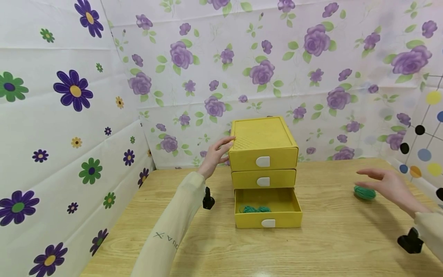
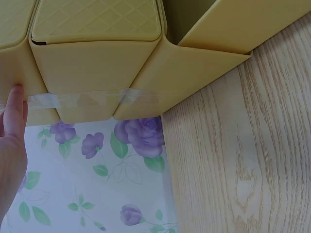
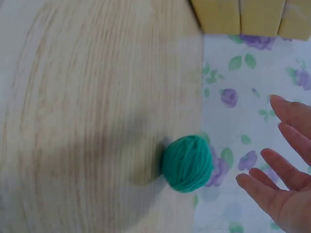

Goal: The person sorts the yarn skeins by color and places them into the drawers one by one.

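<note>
A yellow three-tier drawer box (image 1: 263, 159) stands on the table, its bottom drawer (image 1: 268, 220) pulled out and the upper two closed. Inside that drawer lies green yarn (image 1: 256, 209). My left hand (image 1: 215, 156) rests against the box's left side near the top, and in the left wrist view a fingertip of the left hand (image 2: 13, 131) touches the yellow wall. At the right, a ball of green yarn (image 1: 365, 192) sits on the table. My right hand (image 1: 387, 186) hovers beside and above it with fingers spread apart; the right wrist view shows the yarn ball (image 3: 187, 163) untouched.
The light wood table (image 1: 328, 246) reaches back to a wall covering with purple roses (image 1: 214, 105). A flowered sheet (image 1: 74, 90) hangs at the left, and a dotted sheet (image 1: 427, 150) borders the right side. Clear tape (image 2: 87, 99) runs along the box's side.
</note>
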Motion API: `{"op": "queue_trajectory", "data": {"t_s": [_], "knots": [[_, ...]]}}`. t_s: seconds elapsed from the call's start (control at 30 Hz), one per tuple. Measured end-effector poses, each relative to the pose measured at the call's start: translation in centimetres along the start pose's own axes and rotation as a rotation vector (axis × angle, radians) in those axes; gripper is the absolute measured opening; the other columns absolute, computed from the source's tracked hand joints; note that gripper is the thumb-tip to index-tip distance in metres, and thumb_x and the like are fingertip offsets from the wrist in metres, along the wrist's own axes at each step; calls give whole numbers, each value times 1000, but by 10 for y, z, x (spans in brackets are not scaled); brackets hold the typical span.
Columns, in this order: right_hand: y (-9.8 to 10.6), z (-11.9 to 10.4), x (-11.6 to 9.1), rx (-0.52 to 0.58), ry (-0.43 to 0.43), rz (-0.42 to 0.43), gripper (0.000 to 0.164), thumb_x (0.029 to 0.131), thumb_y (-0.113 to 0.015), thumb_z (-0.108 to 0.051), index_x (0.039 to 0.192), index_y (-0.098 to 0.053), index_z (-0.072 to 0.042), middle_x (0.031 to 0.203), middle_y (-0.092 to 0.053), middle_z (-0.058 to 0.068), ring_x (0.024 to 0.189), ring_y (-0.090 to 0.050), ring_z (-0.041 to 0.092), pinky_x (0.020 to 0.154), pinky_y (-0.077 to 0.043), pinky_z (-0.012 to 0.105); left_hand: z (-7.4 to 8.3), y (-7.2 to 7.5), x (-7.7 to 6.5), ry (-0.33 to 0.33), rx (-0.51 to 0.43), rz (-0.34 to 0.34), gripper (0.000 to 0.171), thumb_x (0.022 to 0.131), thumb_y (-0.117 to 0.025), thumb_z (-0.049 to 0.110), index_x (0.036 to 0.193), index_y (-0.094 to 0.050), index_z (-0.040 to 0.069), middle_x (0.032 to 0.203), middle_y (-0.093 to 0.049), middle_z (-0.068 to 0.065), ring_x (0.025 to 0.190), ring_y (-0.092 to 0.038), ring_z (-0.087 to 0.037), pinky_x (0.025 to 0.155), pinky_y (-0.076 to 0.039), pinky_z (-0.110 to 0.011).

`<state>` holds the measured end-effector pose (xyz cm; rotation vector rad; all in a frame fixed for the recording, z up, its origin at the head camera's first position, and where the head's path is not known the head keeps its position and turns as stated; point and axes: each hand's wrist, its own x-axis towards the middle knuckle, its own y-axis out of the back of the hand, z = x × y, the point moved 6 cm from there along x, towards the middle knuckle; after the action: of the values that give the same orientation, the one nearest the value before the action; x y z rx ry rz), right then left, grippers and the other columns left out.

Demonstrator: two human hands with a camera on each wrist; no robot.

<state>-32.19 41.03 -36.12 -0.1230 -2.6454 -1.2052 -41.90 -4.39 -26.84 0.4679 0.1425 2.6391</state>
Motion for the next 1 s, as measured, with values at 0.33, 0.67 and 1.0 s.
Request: {"op": "queue_trajectory", "data": {"t_s": [0.33,0.67,1.0], "knots": [[-3,29,-2,-22,-17,27,62,84,-66,-34,125,-47,10,125,-35,38,107,-34,56,73,-39,60,0,0,0,1,-1,5,42,96,-47,25,135,-44,9,129,-41,-7,119,-37,-19,88,-40,-45],[-11,55,1,-17,-88,28,71,81,-67,-39,126,-44,11,125,-34,39,105,-35,56,72,-39,58,1,1,0,-5,-1,7,41,96,-47,24,135,-44,9,129,-42,-7,119,-38,-19,88,-40,-45],[-20,56,1,4,-118,-34,74,79,-69,-42,125,-45,11,121,-40,38,103,-38,54,73,-38,55,0,0,0,-4,1,7,41,96,-47,24,134,-45,9,128,-42,-6,119,-38,-19,88,-40,-43]]}}
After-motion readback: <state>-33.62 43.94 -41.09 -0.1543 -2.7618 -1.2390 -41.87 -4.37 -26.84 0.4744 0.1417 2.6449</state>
